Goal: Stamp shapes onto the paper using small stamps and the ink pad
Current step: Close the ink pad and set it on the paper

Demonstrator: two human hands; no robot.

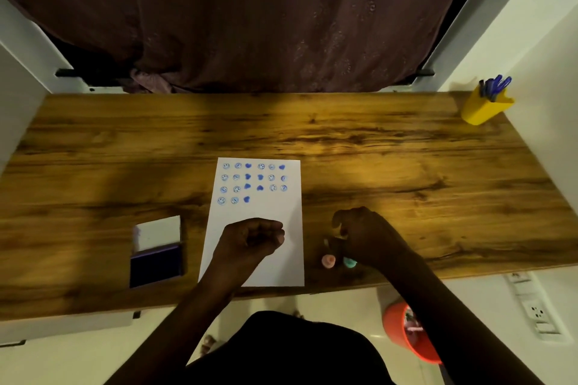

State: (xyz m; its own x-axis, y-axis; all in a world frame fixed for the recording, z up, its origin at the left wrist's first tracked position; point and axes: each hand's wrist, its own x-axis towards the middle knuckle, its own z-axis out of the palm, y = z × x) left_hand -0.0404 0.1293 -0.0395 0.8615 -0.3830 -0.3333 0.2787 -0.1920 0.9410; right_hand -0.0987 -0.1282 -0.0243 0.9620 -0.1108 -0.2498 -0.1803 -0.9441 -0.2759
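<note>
White paper sheet [256, 237] w/ blue stamped shapes lies on wooden worktop [375, 150]; left hand [253, 239] fisted on it, right hand [364, 233] curled over small stamps [328, 260], grip unclear.

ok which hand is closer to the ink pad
Left. The left hand rests curled on the paper, just right of the open ink pad. The right hand is off the sheet's far side, by the small stamps.

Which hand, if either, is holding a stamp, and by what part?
It cannot be told. The left hand rests fisted on the paper; the right hand is curled above the stamps.
</note>
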